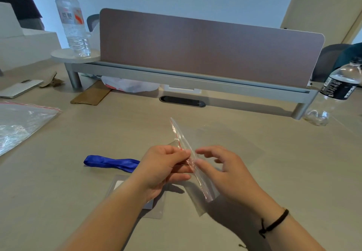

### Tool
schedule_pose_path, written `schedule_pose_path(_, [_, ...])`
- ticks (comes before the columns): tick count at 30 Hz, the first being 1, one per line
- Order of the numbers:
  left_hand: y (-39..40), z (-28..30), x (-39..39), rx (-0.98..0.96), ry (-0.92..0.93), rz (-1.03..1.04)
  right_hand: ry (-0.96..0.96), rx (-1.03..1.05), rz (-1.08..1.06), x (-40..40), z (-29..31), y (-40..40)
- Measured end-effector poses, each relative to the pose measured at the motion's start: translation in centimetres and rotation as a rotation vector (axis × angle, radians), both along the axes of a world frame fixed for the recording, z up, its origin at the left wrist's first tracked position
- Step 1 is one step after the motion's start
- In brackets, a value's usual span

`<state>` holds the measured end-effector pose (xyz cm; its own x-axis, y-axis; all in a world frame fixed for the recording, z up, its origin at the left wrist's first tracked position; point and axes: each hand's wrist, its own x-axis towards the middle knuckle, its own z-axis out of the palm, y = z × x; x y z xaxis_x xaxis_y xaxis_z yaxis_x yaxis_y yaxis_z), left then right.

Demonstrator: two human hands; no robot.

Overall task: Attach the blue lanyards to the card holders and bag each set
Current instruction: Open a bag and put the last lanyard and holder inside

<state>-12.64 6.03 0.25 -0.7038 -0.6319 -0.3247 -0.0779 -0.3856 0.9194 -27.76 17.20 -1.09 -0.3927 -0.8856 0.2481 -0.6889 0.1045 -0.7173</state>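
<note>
A small clear zip bag (183, 139) with a red seal line stands on edge above the desk. My left hand (164, 168) pinches its rim between thumb and fingers. My right hand (225, 170) is on the bag's other side, its thumb against the plastic and its fingers spread and loosely curled. A folded blue lanyard (109, 163) lies on the desk to the left of my left hand. A clear card holder (119, 186) lies flat under my left wrist, partly hidden by the forearm.
A large clear zip bag (21, 125) lies at the left edge. A water bottle (71, 19) stands on a round shelf; another bottle (337, 92) stands at the right. A desk divider (205, 49) runs across the back, with cardboard (90, 96) below it.
</note>
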Motion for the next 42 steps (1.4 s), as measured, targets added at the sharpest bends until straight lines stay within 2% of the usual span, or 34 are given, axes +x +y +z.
schedule_pose_path(3, [0.3,0.2,-0.2,-0.068,0.033,0.065,0.034,0.013,0.021,1.6,1.0,-1.4])
schedule_pose_path(6, [0.3,0.2,-0.1,-0.137,0.017,0.102,-0.040,0.038,0.047,2.2,1.2,-1.8])
schedule_pose_path(11, [0.4,0.2,-0.3,-0.218,-0.046,0.049,-0.401,0.029,0.128,2.2,0.0,-1.0])
schedule_pose_path(16, [0.5,0.4,-0.7,-0.153,0.026,0.056,-0.737,-0.037,0.119,1.8,0.2,-0.4])
schedule_pose_path(18, [0.6,0.6,-0.7,-0.128,0.053,0.066,-0.812,-0.048,0.077,1.8,0.1,-0.5])
schedule_pose_path(20, [0.7,0.6,-0.6,-0.124,0.057,0.067,-0.687,-0.034,0.024,1.7,0.1,-0.5])
schedule_pose_path(24, [1.0,0.1,-0.6,-0.239,-0.028,0.033,0.140,0.053,-0.033,1.7,-0.4,0.2])
schedule_pose_path(27, [1.4,0.1,-0.6,-0.270,-0.002,-0.006,0.382,-0.080,-0.104,1.9,-0.4,0.2])
schedule_pose_path(31, [1.7,0.1,-0.6,-0.303,0.081,-0.042,0.423,-0.265,-0.191,1.4,-0.2,0.3])
schedule_pose_path(36, [2.2,0.0,-0.8,-0.245,0.151,-0.009,0.476,-0.290,-0.167,2.1,-0.2,0.3])
schedule_pose_path(38, [2.3,-0.2,-1.0,-0.286,0.065,0.062,0.504,-0.265,-0.149,2.2,-0.4,0.2])
schedule_pose_path(42, [1.6,-0.6,-1.1,-0.422,-0.130,0.187,0.411,-0.267,-0.135,1.8,-0.1,0.3])
